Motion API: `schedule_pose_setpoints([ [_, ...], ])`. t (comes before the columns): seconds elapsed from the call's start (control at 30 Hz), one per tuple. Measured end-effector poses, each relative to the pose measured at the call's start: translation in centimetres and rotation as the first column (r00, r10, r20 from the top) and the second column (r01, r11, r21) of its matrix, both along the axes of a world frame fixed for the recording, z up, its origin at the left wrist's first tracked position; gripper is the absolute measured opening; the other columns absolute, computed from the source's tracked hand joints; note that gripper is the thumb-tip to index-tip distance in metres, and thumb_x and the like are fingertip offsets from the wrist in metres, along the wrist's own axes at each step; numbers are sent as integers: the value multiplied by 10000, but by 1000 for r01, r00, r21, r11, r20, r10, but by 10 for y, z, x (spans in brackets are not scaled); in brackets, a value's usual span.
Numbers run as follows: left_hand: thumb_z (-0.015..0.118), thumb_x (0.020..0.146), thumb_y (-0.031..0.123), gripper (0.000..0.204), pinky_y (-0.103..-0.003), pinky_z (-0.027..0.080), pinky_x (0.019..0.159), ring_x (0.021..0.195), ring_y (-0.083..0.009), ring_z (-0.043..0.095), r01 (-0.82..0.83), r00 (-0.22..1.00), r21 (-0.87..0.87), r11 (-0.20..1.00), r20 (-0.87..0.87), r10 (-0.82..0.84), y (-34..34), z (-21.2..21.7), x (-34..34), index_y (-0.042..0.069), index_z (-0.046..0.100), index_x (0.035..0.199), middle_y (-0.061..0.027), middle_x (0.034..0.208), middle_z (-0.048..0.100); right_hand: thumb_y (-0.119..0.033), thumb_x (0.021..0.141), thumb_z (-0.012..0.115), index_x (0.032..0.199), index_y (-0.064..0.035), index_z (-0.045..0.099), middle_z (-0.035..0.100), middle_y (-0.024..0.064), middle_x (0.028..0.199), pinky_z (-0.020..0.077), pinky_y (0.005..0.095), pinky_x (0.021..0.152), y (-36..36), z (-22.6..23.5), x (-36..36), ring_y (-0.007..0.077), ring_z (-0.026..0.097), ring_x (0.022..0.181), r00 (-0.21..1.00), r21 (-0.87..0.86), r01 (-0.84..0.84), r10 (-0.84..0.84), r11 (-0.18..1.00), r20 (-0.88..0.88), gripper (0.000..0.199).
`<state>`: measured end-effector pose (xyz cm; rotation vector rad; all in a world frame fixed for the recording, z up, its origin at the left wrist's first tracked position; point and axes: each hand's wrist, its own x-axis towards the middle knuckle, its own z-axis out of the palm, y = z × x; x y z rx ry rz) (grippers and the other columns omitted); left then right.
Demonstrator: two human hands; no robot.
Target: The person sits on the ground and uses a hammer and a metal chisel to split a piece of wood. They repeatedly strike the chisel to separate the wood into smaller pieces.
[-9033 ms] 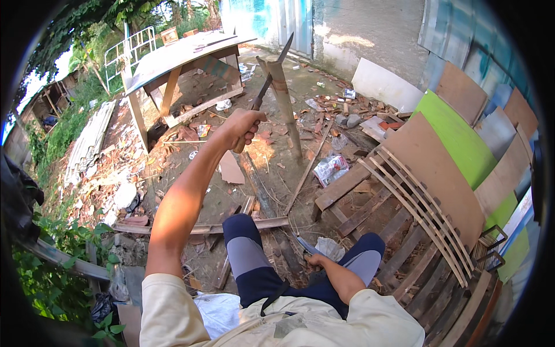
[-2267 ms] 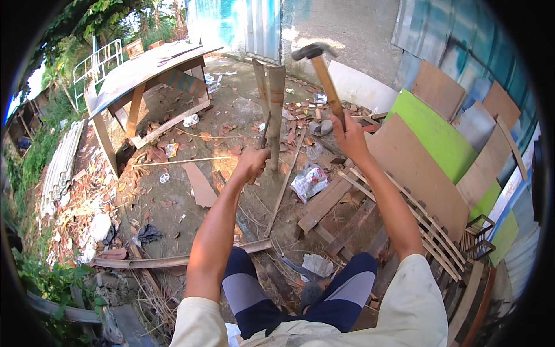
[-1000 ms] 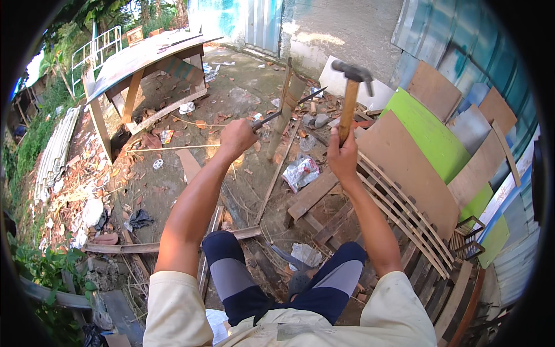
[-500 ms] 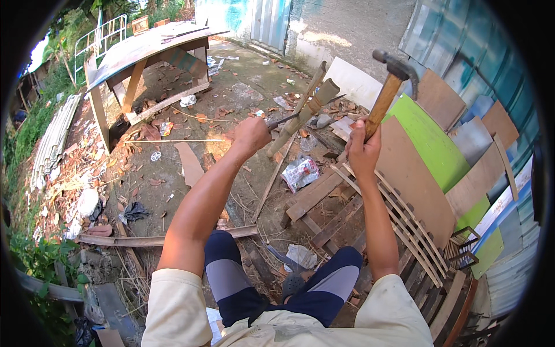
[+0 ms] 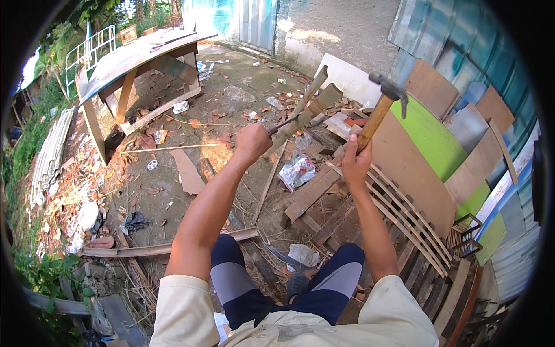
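My left hand (image 5: 253, 140) is closed round the dark handle of a knife (image 5: 283, 125). Its blade reaches to the right, up against an upright length of bamboo (image 5: 315, 109). Where blade and bamboo meet is small in the picture, so I cannot tell how deep it sits. My right hand (image 5: 355, 162) grips the wooden handle of a claw hammer (image 5: 376, 122), held raised to the right of the bamboo with its metal head up. A second slim upright piece (image 5: 312, 88) stands close beside the bamboo.
A worn wooden table (image 5: 136, 55) stands at the far left. Planks and slats (image 5: 399, 217) lie at my right, next to leaning brown and green boards (image 5: 430, 139). A long wooden strip (image 5: 167, 248) crosses the ground left of my knees. Leaves and litter are scattered about.
The hammer has come slightly down and left in the picture, along with my right hand. My left hand keeps its hold on the knife at the bamboo. The whole view has shifted a little.
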<state>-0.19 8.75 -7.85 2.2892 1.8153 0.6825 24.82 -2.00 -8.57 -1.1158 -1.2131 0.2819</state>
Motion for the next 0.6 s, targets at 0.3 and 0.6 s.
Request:
schedule_pose_setpoints([
  [0.3, 636, 808, 257, 290, -514, 543, 687, 760, -427, 697, -40, 999, 15, 999, -12, 40, 2, -12, -6, -18, 726, 809, -262, 812, 694, -240, 996, 574, 991, -17, 557, 515, 42, 626, 417, 356, 510, -12, 35, -16, 157, 529, 524, 993, -139, -89, 98, 986, 63, 224],
  [0.6, 613, 819, 224, 262, -506, 551, 778, 843, -405, 708, -10, 998, -85, 996, -65, 4, -12, -5, -2, -3, 735, 866, -241, 889, 712, -238, 959, 599, 1069, -12, 568, 593, 192, 732, 455, 414, 605, -1, -35, 4, 321, 601, 641, 927, -400, 44, 112, 916, 358, 253],
])
